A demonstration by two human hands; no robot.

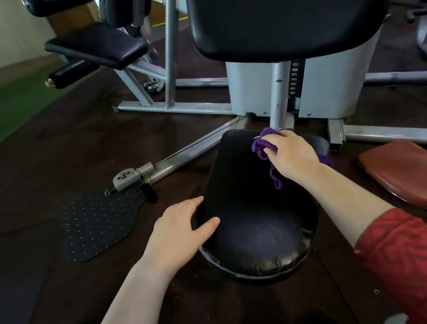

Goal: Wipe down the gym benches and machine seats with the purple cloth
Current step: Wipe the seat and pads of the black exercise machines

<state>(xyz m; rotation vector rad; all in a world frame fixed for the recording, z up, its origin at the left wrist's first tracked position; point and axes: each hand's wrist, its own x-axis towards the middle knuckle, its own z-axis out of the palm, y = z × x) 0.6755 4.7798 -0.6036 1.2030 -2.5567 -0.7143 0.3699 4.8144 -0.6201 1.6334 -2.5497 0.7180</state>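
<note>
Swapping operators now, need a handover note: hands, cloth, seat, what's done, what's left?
Left hand: holds the left edge of the black seat, thumb on top.
Right hand: grips the bunched purple cloth, pressed on the seat's far end.
Done: this seat is being wiped; how much is covered cannot be told.
Left: the rest of this seat, the black backrest above it, the brown pad to the right, and the black bench pad at far left.

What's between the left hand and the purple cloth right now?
Head view: only bare black seat between the left hand at its edge and the purple cloth.
</note>
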